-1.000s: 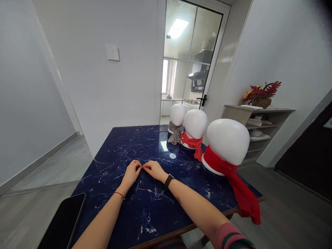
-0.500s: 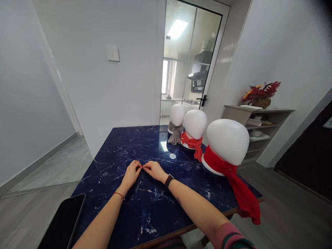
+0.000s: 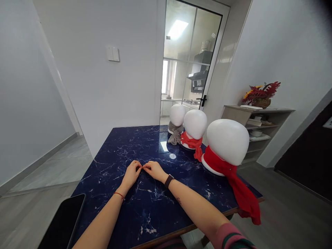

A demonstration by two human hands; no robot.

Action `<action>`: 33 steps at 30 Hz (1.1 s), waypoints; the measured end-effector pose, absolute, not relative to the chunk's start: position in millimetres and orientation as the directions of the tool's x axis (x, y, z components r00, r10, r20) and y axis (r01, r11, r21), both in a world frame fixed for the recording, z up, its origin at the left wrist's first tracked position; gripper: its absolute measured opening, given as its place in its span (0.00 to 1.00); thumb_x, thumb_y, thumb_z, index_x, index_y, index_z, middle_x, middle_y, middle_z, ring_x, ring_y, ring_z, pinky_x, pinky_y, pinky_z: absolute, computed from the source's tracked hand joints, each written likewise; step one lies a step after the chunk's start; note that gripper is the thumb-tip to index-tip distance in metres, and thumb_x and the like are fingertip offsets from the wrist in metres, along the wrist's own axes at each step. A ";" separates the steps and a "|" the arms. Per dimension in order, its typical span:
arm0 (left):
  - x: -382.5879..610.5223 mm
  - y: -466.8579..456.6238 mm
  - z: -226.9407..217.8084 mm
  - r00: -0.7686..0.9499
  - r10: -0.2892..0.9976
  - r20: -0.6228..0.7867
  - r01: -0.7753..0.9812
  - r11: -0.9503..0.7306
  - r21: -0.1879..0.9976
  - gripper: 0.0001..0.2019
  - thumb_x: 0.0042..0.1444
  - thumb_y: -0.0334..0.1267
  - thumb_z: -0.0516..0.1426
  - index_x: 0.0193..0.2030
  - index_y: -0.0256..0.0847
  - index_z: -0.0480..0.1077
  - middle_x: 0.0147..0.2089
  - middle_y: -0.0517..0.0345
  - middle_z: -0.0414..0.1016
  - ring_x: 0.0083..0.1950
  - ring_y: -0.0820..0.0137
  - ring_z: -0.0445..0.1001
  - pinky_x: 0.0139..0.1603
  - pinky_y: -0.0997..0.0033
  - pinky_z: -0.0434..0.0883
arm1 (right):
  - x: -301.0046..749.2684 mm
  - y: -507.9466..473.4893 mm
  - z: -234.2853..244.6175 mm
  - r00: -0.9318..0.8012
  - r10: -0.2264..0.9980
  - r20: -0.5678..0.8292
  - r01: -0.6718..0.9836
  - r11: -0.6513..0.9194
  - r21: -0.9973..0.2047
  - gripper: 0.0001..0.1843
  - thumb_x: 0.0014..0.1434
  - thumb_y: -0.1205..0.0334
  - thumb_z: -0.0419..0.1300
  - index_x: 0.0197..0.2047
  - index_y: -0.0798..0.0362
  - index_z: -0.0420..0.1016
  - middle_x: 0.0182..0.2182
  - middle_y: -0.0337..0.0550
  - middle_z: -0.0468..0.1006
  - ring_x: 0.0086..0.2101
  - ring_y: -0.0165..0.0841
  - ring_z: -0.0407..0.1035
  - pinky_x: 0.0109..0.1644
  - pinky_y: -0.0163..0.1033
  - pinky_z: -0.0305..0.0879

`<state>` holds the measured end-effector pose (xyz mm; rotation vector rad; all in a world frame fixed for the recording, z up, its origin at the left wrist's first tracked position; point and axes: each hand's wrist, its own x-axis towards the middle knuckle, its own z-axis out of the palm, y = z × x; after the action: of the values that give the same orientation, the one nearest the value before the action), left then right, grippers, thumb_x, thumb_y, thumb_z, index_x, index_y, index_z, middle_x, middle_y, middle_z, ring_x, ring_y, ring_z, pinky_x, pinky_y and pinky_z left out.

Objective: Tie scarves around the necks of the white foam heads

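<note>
My left hand (image 3: 133, 172) rests on the dark blue marbled table (image 3: 114, 145), thumb and fingers closed together. Against its fingertips lie those of my right hand (image 3: 155, 170), which is likewise closed; I see no object in either one. To the right stand three white mannequin heads. The nearest head (image 3: 228, 141) wears a long red scarf (image 3: 238, 186) that hangs over the table edge. Around the middle head (image 3: 195, 123) is a lighter red scarf (image 3: 191, 141). A grey scarf (image 3: 175, 132) wraps the farthest head (image 3: 177, 114).
A black phone (image 3: 62, 221) lies at the table's front left corner. Behind the table is a glass door (image 3: 190, 55). On the right, a shelf unit (image 3: 259, 112) bears a basket of red and yellow leaves (image 3: 261, 97). A white disc (image 3: 172, 156) shows on the tabletop.
</note>
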<state>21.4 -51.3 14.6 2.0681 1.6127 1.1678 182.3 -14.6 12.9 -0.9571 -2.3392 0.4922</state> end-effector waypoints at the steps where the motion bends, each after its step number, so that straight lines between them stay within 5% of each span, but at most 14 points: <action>1: 21.4 -51.2 14.3 0.055 0.902 0.428 0.688 -0.345 0.639 0.07 0.52 0.34 0.50 0.27 0.41 0.68 0.36 0.55 0.70 0.37 0.68 0.68 0.42 0.65 0.67 | 182.2 -14.6 13.0 -0.587 0.728 0.354 0.523 0.675 -0.520 0.10 0.60 0.66 0.55 0.40 0.51 0.78 0.32 0.41 0.75 0.33 0.28 0.66 0.39 0.31 0.59; 33: 21.4 -51.4 15.0 0.040 0.918 0.396 0.661 -0.321 0.678 0.06 0.50 0.31 0.51 0.28 0.40 0.69 0.35 0.56 0.68 0.35 0.69 0.69 0.40 0.66 0.68 | 181.9 -12.7 9.9 -0.589 0.716 0.376 0.515 0.691 -0.508 0.10 0.60 0.65 0.55 0.39 0.51 0.78 0.29 0.40 0.73 0.31 0.27 0.65 0.36 0.31 0.57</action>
<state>21.4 -51.4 15.0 2.0128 1.6051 1.1639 181.9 -12.7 9.9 -0.9416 -2.3365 0.4687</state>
